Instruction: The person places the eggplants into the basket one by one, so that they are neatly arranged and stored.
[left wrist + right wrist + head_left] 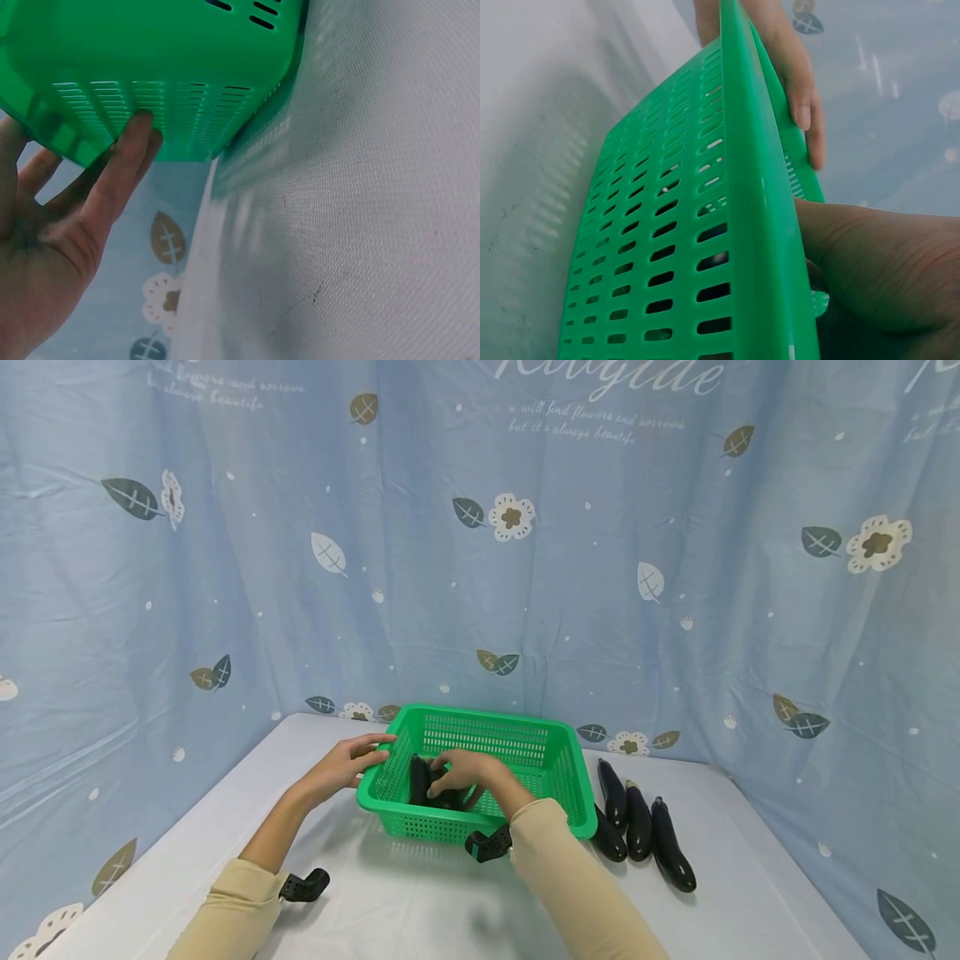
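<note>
A green plastic basket (pixel 483 835) with slotted walls stands on the white table. My left hand (pixel 341 770) holds its left end at the rim; in the left wrist view, fingers (pixel 124 161) of that hand lie along the outer wall. Inside the basket, my right hand (pixel 465 770) reaches down and grips a dark eggplant (pixel 450 799), partly hidden by the fingers. Another eggplant (pixel 417 781) lies just left of it, near the basket's left wall. In the right wrist view, the near wall hides most of the right hand (pixel 889 266).
Several glossy dark eggplants (pixel 639 822) lie side by side on the table to the right of the basket, one close against its right wall. A blue patterned curtain (pixel 420 585) hangs behind the table and along both sides.
</note>
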Demonstrator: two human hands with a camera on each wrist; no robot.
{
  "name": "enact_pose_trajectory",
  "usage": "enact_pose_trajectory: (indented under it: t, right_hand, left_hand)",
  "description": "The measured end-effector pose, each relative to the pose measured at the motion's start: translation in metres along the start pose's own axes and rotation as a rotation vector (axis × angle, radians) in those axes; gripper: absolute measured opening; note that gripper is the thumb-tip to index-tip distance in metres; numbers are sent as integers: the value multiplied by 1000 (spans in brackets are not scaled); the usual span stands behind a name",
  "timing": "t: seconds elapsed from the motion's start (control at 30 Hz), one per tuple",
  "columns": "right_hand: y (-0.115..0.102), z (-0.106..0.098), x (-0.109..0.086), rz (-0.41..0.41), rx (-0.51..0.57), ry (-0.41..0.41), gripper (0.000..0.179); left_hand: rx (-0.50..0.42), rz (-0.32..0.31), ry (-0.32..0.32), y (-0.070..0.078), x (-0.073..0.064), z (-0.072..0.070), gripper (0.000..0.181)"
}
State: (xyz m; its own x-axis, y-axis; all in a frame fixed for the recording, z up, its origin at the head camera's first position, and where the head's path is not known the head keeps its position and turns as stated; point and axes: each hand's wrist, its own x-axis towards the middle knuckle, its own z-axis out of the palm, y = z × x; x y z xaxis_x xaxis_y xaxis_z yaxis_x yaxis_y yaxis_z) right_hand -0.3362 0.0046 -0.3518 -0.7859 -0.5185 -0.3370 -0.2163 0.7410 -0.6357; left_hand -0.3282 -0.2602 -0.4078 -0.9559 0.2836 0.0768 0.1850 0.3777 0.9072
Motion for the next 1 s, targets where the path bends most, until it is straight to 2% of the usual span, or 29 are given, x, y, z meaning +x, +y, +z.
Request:
enact_pose_trajectory:
  t: [0.47, 1.0]
  right_hand:
    - [1, -1, -1, -12, -35, -53, 68]
    - [4, -2, -7, 11, -14, -55, 67]
  left_hand:
    - [-8, -6, 3, 0, 0, 1, 55]
    - [7, -14, 14, 1, -1, 2, 56]
